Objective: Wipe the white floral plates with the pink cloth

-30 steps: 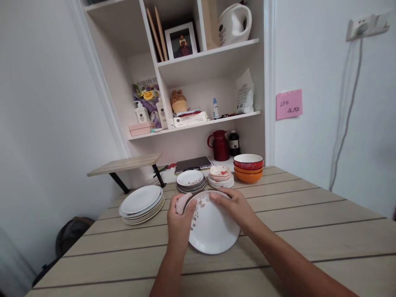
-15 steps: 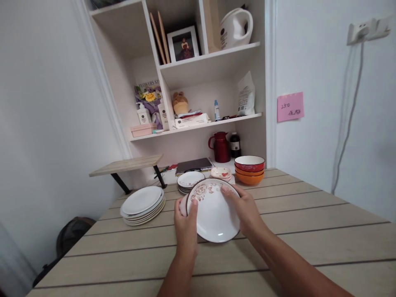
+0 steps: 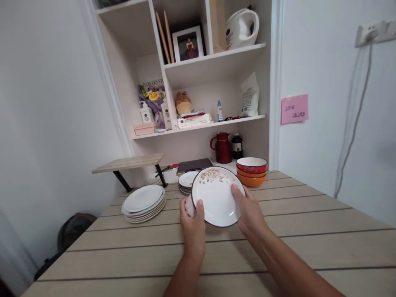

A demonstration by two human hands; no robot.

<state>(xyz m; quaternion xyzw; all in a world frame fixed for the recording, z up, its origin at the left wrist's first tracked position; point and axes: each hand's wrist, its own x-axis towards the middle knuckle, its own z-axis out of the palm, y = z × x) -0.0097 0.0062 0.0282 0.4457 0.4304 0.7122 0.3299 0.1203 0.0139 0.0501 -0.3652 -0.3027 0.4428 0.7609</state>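
Note:
A white plate [image 3: 216,204] with a dark rim and a brown flower pattern is held tilted above the table, its face toward me. My left hand [image 3: 193,225] grips its lower left edge, thumb on the face. A pale pinkish thing [image 3: 189,207], mostly hidden, shows between these fingers and the rim; I cannot make out what it is. On the right edge, my right hand [image 3: 249,208] is closed with its thumb over the plate's face. Just behind stands a stack of small patterned plates [image 3: 187,180], partly covered by the held plate.
Left on the slatted table [image 3: 297,247] is a stack of white plates [image 3: 144,202]. Orange and red bowls [image 3: 251,171] are stacked at the back right. Behind them stand a dark red jug [image 3: 223,148], a dark bottle [image 3: 237,146] and a small raised shelf [image 3: 130,163].
Both hands have lifted the plate slightly up and to the right and turned it, so the flower pattern now sits at the top. The plate now hides the small dish behind.

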